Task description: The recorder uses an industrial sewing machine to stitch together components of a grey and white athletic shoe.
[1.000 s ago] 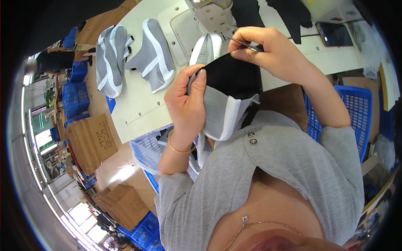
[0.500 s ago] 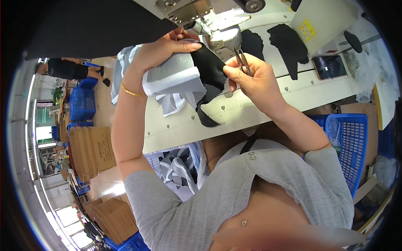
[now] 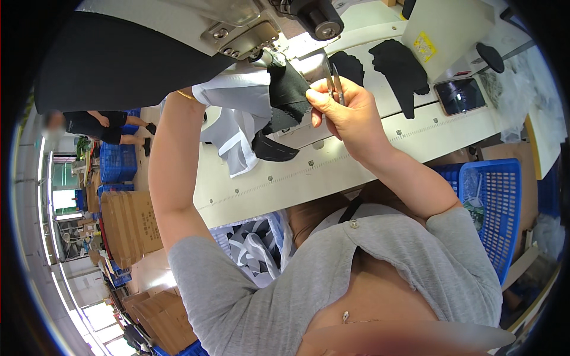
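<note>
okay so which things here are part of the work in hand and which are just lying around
Likely in use:
- black-and-white fabric, its black edge at the right hand's fingertips
- small scissors, in that hand
- sewing machine, hiding the left hand

Seemingly just lying about:
- phone on the table
- cardboard box
- blue basket, at right

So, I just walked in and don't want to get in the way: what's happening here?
A person is at a sewing machine, right hand holding small scissors and pinching the edge of some black fabric close by the machine's head. Pale grey fabric lies against it. The left forearm extends toward the machine, its hand hidden. To the right, loose black pieces and a phone lie on the table.
</note>
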The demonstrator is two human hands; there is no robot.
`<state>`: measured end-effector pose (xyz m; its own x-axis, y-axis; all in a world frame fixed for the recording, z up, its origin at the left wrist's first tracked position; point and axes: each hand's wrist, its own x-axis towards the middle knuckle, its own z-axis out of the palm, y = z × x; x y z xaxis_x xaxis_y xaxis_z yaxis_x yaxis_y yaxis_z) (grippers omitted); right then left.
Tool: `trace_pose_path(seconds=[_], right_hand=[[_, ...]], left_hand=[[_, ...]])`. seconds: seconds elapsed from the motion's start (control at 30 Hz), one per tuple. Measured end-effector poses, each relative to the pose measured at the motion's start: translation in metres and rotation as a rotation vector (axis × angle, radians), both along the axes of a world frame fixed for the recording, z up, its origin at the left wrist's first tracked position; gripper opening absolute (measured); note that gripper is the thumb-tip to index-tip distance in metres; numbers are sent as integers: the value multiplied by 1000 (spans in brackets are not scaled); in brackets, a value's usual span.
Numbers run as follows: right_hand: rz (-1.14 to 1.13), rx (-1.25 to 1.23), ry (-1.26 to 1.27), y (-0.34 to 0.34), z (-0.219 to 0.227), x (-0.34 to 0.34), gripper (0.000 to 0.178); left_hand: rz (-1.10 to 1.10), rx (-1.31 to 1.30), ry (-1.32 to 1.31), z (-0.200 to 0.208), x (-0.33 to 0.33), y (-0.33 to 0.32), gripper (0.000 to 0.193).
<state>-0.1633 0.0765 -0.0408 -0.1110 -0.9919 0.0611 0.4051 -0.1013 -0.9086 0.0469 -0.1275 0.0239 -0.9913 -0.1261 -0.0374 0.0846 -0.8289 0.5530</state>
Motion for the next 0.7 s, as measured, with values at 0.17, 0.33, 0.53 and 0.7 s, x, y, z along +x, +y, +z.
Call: trace_pose_path(seconds=[0.17,0.33,0.53,0.7], right_hand=[[38,56,-55,4,7,2,13],[34,54,-65,5,6,2,12],[-29,-99,-12,-3,-4,18,14],[-83,-128,105,-4,-4,15,13]], left_hand=[[-163,498,175,3,9,18,41],[-337,1012,350,3,10,19,38],[-550,1636,566,27,90,-17,36],[-717,2164,698,38,124,12,35]])
